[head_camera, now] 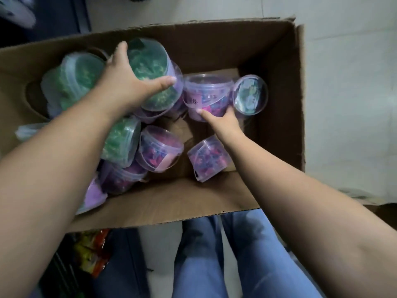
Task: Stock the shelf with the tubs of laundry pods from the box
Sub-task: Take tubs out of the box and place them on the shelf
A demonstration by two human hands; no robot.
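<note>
While both arms reach down into the box [279, 61], each hand has a tub in its grasp. The left hand [126, 82] is spread over a green tub [150, 61] lying tilted on top of the pile at the far left. Its thumb stretches along the near rim and its fingers hook over the far side, so it grips that tub. The right hand [223, 119] holds a purple tub [206, 91] standing near the middle of the box floor, with the thumb pressed to the front wall and the fingers wrapped round the right side. Just beside this tub on the right, a tipped tub [250, 94] lies on its side with its round lid facing up, close to the right wall. A second green tub [75, 82] leans at the far left of the heap, and a third green tub [120, 143] lies under the left forearm. Nearer the person, a centre tub [159, 147] of purple pods is tilted on the floor of the box. A small tub [208, 158] lies apart to its right, partly under the right wrist. Another low tub [122, 177] of purple pods is wedged against the near wall. All the tubs in view are inside the box, which stands open on a pale tiled floor [343, 104]. Jeans [214, 265] show below the near flap, with bright packets [94, 250] to their left.
</note>
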